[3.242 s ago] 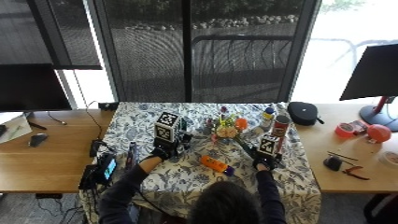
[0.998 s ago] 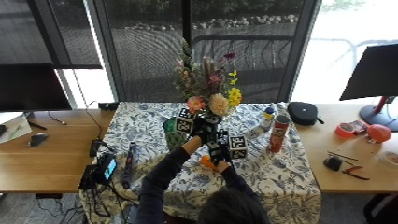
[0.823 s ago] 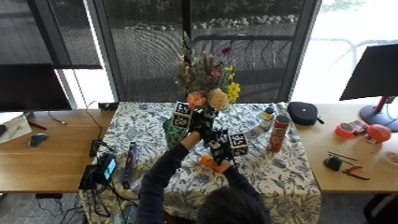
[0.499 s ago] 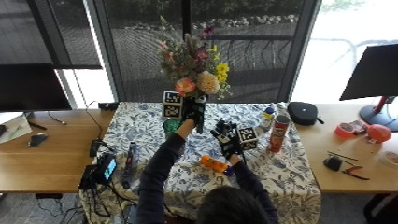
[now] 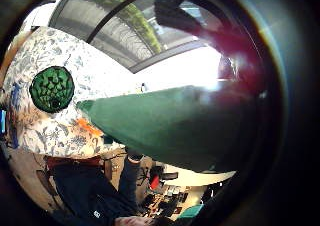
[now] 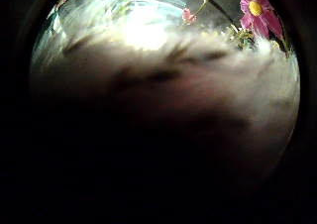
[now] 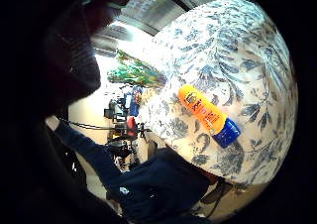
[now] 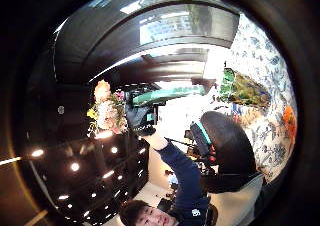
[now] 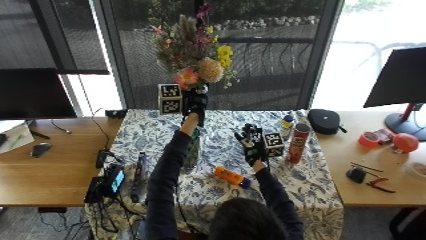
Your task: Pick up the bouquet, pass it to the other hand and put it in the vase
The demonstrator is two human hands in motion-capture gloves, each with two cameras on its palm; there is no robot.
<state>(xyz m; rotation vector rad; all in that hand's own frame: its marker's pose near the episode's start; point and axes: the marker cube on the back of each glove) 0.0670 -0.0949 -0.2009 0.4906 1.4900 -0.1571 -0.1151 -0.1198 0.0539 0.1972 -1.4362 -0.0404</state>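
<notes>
A table (image 9: 313, 185) under a blue-and-white floral cloth stood before tall dark windows, between wooden desks, with a monitor (image 9: 401, 77) at the right; the left hand (image 9: 194, 102) was raised high on a straight arm, fingers curled round the stems of the one bouquet (image 9: 196, 42), which was held upright in the air above the far edge of the table; the right hand (image 9: 252, 142) hovered lower over the cloth with fingers spread, holding nothing. On the cloth were one green vase (image 9: 192, 150) under the left arm, one orange bottle (image 9: 232, 177), one red can (image 9: 297, 143) and one spray can (image 9: 286, 126).
</notes>
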